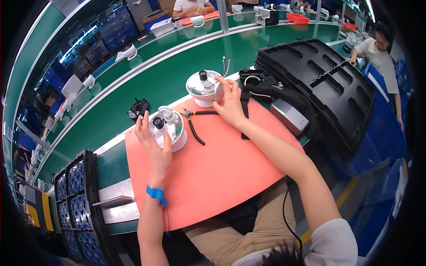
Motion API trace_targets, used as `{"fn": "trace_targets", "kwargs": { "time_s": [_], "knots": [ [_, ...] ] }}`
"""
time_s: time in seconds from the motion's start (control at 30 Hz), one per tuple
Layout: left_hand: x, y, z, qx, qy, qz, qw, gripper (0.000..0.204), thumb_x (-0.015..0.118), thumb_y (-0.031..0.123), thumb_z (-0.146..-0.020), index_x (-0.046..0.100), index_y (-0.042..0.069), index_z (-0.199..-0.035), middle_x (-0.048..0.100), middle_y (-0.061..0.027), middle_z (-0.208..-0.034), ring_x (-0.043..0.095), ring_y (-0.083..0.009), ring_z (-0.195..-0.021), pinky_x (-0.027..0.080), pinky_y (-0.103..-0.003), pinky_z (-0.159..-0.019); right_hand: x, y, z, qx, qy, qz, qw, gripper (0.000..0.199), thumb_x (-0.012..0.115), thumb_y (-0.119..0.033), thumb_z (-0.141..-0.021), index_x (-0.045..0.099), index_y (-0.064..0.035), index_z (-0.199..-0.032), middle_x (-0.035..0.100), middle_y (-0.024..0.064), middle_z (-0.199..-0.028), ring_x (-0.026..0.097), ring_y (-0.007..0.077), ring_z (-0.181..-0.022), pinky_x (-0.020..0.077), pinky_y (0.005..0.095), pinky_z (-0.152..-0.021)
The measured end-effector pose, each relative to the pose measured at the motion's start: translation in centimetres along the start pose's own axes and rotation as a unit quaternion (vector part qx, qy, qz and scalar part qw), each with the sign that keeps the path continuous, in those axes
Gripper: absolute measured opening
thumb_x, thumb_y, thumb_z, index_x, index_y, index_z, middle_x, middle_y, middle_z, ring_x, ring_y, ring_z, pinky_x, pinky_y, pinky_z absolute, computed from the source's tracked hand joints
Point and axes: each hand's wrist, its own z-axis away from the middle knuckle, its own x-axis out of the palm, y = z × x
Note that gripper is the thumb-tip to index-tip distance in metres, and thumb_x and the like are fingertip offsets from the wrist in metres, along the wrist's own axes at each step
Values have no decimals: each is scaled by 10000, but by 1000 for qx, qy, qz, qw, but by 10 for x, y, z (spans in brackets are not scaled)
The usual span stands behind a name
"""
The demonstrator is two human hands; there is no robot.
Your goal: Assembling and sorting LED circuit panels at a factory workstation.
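Holding one white round housing (170, 128) in my left hand (153, 144) and another (204, 88) in my right hand (228, 104) on the desk's orange mat (213, 173), I risk knocking the cutters (195, 122) between them.

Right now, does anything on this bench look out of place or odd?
Nothing stands out. Each hand holds a white round unit upright on the orange mat, with the cutters lying flat between them.

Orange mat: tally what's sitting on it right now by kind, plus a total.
White round camera housings: 2, one at the left hand, one at the right hand
Cutting pliers: 1
Black straps: 1
Total: 4
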Motion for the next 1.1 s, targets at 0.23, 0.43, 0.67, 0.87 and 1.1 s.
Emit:
{"fn": "trace_targets", "kwargs": {
  "time_s": [0.23, 0.43, 0.67, 0.87, 1.1],
  "knots": [
    [0, 1, 2, -18, -16, 2, 1000, 625, 555, 19, -778, 399, 84, -1380, 216, -173, -1431, 277, -349, -1321, 266, -456, -1078, -1, 2, 2, 2, -6, 4, 1000, 747, 630, -38, -688, 329, -156, -1361, 347, 175, -1201, 444, 351, -1129, 446, 421, -920],
    [-2, 3, 0, -21, -31, -5, 999, 589, 550, 16, -787, 433, 89, -1359, 231, -169, -1430, 307, -337, -1293, 278, -435, -1071, 0, 2, 0, 6, -3, 5, 1000, 726, 626, -35, -687, 346, -175, -1341, 353, 161, -1172, 460, 340, -1106, 455, 414, -907],
    [-1, 3, 0, -21, -34, -7, 999, 584, 541, 18, -796, 429, 95, -1364, 242, -170, -1425, 315, -338, -1290, 276, -436, -1070, -2, 1, 1, 10, -9, -4, 1000, 709, 617, -30, -693, 348, -181, -1332, 358, 149, -1164, 467, 325, -1085, 456, 410, -895],
    [-1, 4, -1, -18, -42, -5, 999, 580, 534, 20, -806, 421, 99, -1369, 264, -166, -1415, 315, -336, -1296, 270, -444, -1075, -4, 1, 1, 31, -18, -16, 999, 707, 619, -28, -696, 349, -181, -1332, 363, 143, -1153, 466, 317, -1080, 451, 399, -895],
    [-6, 7, -1, -20, -52, -3, 998, 565, 529, 19, -819, 415, 91, -1367, 312, -171, -1386, 341, -336, -1287, 296, -445, -1063, 0, 1, 1, 16, -11, -8, 1000, 713, 627, -22, -697, 352, -185, -1335, 367, 146, -1155, 465, 321, -1085, 453, 387, -893]
  ]
}}
